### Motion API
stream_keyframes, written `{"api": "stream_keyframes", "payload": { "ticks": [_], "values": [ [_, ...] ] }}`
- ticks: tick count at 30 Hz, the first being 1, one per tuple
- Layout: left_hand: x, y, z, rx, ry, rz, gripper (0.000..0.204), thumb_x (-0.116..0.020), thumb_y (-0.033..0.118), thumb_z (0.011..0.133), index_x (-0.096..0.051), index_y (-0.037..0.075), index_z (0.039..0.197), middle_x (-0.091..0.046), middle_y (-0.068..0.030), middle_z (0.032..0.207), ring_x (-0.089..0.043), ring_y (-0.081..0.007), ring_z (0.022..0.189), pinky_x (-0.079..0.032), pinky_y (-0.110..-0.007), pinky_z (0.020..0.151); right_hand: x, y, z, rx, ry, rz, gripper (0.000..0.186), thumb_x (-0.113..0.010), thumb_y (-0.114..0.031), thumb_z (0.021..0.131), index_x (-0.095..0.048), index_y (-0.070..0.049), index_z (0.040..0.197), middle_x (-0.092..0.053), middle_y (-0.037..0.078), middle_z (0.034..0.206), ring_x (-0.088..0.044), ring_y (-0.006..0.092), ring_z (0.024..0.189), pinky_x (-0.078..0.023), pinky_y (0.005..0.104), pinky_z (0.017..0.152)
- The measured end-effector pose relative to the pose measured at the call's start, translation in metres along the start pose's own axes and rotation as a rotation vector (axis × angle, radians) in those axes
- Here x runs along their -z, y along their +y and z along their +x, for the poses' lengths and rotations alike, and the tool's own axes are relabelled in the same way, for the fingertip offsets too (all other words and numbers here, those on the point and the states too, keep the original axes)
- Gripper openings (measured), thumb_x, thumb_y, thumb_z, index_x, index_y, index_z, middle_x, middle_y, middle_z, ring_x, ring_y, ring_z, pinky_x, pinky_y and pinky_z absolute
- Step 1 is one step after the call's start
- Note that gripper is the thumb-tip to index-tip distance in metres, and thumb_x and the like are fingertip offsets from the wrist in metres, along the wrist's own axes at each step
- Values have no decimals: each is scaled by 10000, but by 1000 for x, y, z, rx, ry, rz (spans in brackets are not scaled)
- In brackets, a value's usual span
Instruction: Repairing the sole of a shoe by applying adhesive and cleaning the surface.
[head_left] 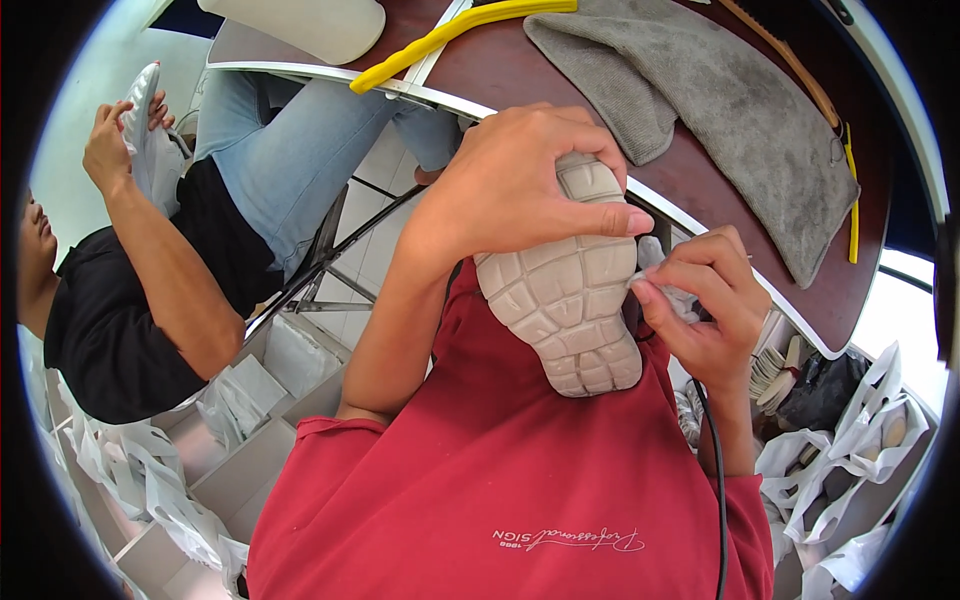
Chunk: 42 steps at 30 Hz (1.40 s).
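Observation:
My left hand (535, 185) is wrapped over the toe end of a shoe (585, 310) and holds it in front of my red shirt. The shoe's pale beige sole, cut into blocky segments, faces up; its upper is mostly hidden underneath. My right hand (705, 300) is beside the sole's right edge, thumb and forefinger pinched together. Between those fingers is a small whitish, crumpled piece (652, 255), seemingly thin and soft; whether it is cloth or plastic I cannot tell.
A dark red table (480, 65) with a white edge stands ahead, bearing a grey cloth (720, 110) and a yellow strip (460, 35). At left a seated person (140, 290) holds another shoe (150, 150). White plastic bags (860, 450) lie low at right; a black cable (715, 480) hangs down my shirt.

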<state>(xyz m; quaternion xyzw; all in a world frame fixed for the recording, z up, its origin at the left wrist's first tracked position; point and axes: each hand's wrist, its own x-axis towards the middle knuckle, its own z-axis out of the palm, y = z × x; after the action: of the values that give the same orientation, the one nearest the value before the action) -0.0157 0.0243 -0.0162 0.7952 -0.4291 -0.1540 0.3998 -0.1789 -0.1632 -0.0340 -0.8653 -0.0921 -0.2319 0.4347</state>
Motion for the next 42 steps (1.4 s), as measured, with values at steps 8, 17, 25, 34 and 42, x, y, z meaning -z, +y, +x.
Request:
{"api": "stream_keyframes", "payload": {
  "ticks": [8,17,25,34,42],
  "values": [
    [-5,7,-2,68,18,-35,420,-917,427,736,-759,50,832,-708,-73,836,-666,-254,812,-503,-366,718,-3,-6,-4,108,-12,-143,258,-863,3,637,-733,-40,856,-644,55,850,-581,249,756,-461,367,659],
    [-10,11,-1,48,75,21,376,-899,395,750,-766,52,823,-706,-95,817,-665,-280,778,-496,-375,689,-7,-5,-14,119,18,-159,313,-861,2,600,-721,-53,874,-651,57,865,-597,256,767,-457,379,656],
    [-4,12,-1,90,50,97,379,-895,394,749,-770,48,837,-714,-104,829,-675,-284,783,-504,-366,702,-9,-4,-9,144,-4,-134,262,-849,35,637,-746,-57,860,-660,49,861,-595,250,760,-454,368,628],
    [-2,1,-5,145,71,44,436,-887,451,766,-771,38,847,-723,-115,821,-685,-276,767,-509,-364,705,7,-1,-26,19,16,-16,281,-900,18,699,-716,-30,906,-685,84,858,-632,256,771,-494,366,671],
    [-7,4,-2,162,61,95,480,-877,488,764,-778,28,855,-734,-135,822,-685,-297,762,-514,-376,707,-12,-11,-32,126,9,-135,297,-881,43,646,-699,-39,865,-647,58,808,-596,258,752,-461,365,643]
  ]
}}
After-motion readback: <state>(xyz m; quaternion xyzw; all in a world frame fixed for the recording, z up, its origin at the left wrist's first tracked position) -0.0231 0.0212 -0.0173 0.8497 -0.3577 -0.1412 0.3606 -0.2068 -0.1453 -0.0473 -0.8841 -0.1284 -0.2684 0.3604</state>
